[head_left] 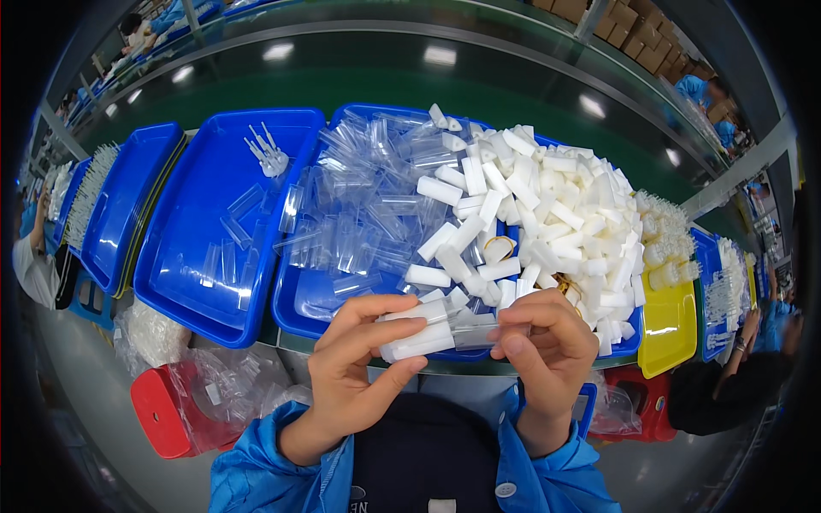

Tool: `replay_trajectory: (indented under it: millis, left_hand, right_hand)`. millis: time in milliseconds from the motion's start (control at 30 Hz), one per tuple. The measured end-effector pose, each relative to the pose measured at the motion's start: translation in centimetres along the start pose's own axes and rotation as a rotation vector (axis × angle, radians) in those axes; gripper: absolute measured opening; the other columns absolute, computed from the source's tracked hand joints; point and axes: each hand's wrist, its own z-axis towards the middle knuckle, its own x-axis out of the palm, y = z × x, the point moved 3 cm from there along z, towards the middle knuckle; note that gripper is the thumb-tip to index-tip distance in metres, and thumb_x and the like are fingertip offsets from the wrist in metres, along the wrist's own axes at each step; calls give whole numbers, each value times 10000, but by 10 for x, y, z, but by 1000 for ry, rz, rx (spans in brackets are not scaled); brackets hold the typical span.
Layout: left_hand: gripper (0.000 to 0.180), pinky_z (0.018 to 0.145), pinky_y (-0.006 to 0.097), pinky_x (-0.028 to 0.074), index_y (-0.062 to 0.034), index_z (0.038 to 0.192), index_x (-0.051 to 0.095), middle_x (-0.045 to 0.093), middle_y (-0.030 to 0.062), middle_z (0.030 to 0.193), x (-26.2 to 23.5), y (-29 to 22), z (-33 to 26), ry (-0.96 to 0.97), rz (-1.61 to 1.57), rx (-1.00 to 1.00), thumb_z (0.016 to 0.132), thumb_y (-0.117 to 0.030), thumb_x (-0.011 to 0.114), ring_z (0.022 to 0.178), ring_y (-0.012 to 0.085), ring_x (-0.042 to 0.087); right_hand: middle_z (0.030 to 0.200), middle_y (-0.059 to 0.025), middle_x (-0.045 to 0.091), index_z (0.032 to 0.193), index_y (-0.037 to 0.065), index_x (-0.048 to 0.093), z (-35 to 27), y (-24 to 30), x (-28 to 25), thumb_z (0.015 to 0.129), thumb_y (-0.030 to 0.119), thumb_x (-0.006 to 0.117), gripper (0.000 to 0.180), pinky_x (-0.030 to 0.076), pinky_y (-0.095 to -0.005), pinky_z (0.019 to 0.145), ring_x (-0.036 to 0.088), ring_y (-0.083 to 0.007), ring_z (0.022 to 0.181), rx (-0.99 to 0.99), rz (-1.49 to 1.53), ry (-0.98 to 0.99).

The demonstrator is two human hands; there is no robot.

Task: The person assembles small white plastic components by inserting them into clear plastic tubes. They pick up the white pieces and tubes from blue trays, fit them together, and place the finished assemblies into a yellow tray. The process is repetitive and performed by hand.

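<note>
My left hand (pixel 357 352) is closed round a small bunch of white plastic pieces (pixel 421 339), pinched between thumb and fingers. In my right hand (pixel 546 342) a clear plastic tube (pixel 473 333) is pinched, its left end touching or entering the bunch; which of the two I cannot tell. Behind my hands stands a blue tray (pixel 299 299) with a heap of clear tubes (pixel 359 188) on its left. A large pile of white plastic pieces (pixel 573 214) lies to the right of them, spilling over the trays' shared rim.
Left is another blue tray (pixel 192 214) with a few clear tubes and a white pronged part (pixel 269 158). A yellow tray (pixel 669 325) stands right, and a green conveyor belt (pixel 359 81) runs behind. Red stools (pixel 162 410) and plastic bags (pixel 231 385) are below. Other people sit at both sides.
</note>
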Motion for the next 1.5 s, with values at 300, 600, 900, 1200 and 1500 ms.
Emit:
replay_trajectory:
  millis: [300,600,900,1200,1500]
  left_hand:
    - [325,924,354,496,52,1102,644,514,221,1254,3,-1,-4,-2,82,16,784,59,710,1130,288,573]
    - [274,916,367,504,37,1042,675,517,219,1242,0,1,-5,37,226,141,771,61,711,1146,326,574]
    - [405,827,337,547,25,1133,656,558,196,1221,10,3,-5,-80,118,103,743,26,763,1082,294,609]
    - [638,817,340,561,37,1252,531,595,223,1208,31,4,-11,-107,596,399,703,-58,843,1058,298,629]
    - [549,727,338,569,56,1178,580,625,251,1151,30,2,-2,-119,696,463,695,-30,826,1015,345,647]
  right_hand:
    - [963,-165,591,999,-94,639,-5,1,10,830,-74,638,170,525,-241,667,672,-183,759,-20,35,-54]
    - [994,-163,590,1029,-94,630,-1,-5,12,856,-71,617,175,541,-254,695,656,-185,806,12,129,-16]
    - [1132,-196,538,1277,-52,454,-4,-19,18,782,82,760,597,486,-320,838,592,-243,991,-13,-133,-81]
    - [1082,-155,500,1221,-29,518,-13,-10,36,536,273,871,828,393,-413,886,499,-284,1017,-256,-618,-186]
    - [1005,-109,597,1158,11,630,-9,5,26,626,272,837,628,406,-394,883,554,-260,953,-321,-711,-96]
